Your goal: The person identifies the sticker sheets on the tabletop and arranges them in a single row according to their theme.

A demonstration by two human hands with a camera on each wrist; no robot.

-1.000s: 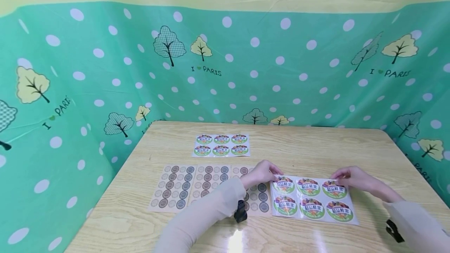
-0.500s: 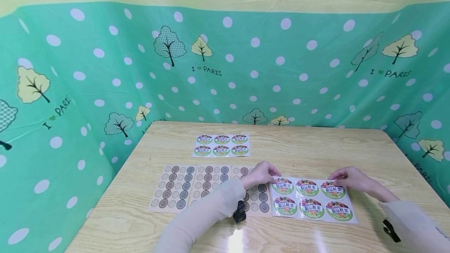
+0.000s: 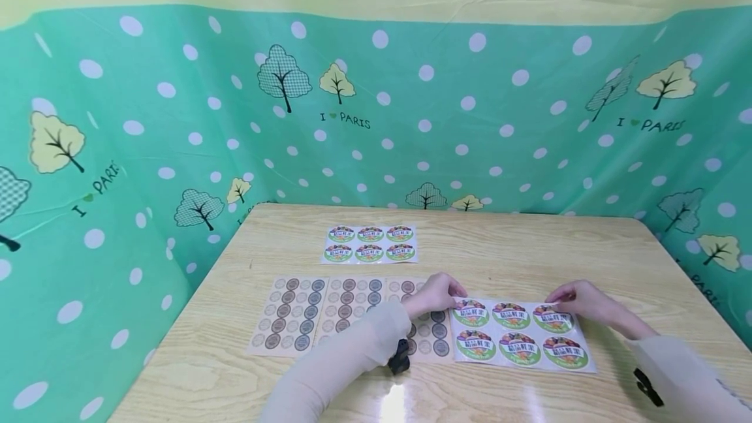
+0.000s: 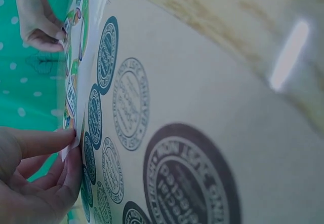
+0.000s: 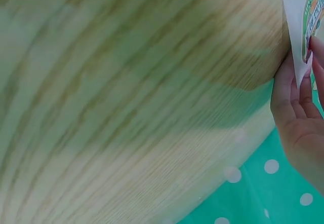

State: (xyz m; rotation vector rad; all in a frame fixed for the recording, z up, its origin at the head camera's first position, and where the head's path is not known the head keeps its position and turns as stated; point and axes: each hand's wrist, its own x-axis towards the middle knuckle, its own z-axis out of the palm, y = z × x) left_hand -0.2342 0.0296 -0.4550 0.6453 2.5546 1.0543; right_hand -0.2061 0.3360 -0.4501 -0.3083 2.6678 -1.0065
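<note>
A white sheet of round fruit stickers (image 3: 520, 361) lies at the right front of the table, its far edge between both hands. My left hand (image 3: 433, 294) pinches the far left corner; in the left wrist view its thumb and fingers (image 4: 48, 142) close on the sheet's edge. The far right corner is pinched by my right hand (image 3: 590, 302), with the thumb above and fingers beneath in the right wrist view. Right beside the fruit sheet, partly under my left forearm, is a tan sheet of round seal stickers (image 3: 439, 363).
Two more tan seal-sticker sheets (image 3: 263, 348) lie in a row to the left. Behind them is another sheet of fruit stickers (image 3: 322, 260). The wooden table (image 3: 529, 247) ends at a green dotted curtain (image 3: 352, 168).
The far edge of the fruit-sticker sheet has shifted slightly left and toward me. Both hands have moved with it, the right hand a little more to the left, keeping hold of the corners.
</note>
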